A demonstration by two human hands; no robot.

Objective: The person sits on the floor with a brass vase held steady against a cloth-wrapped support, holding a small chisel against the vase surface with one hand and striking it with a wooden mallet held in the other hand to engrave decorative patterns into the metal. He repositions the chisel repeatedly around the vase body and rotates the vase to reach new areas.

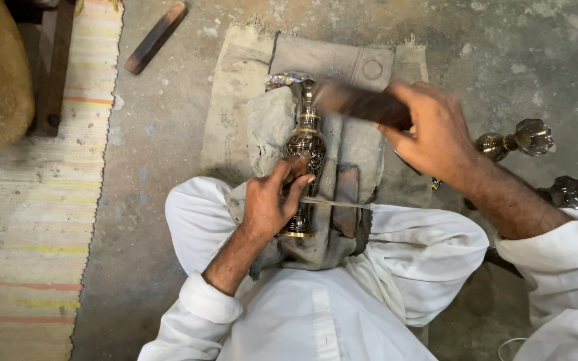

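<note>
Nearest to the camera, the person sits on the floor in white clothes, and a grey padded cloth (342, 200) lies over the lap and forward onto the concrete floor (162, 134). On this cloth rests a small dark metal vase (307, 150) with engraved pattern and brass rings, lying lengthwise, its foot toward the body and its neck pointing away.

The left hand (272, 204) is closed around a small tool (297, 164) whose tip touches the belly of the vase; the fingers sit very close to the place where the blow would land. The right hand (436, 130) is clenched on a dark wooden mallet (362, 103), which appears blurred above the neck of the vase.

In my judgement, the main risk is that the mallet misses the tool head and strikes the left fingers or dents the vase. The vase is round and only lies in the soft cloth, so it may roll under a blow and the tool could slip and scratch the pattern.

Further away, two finished brass pieces (523, 140) stand just beside the right forearm; a wide swing could knock them. A wooden bar (156, 37) lies well apart, near a striped mat (28, 220).
</note>
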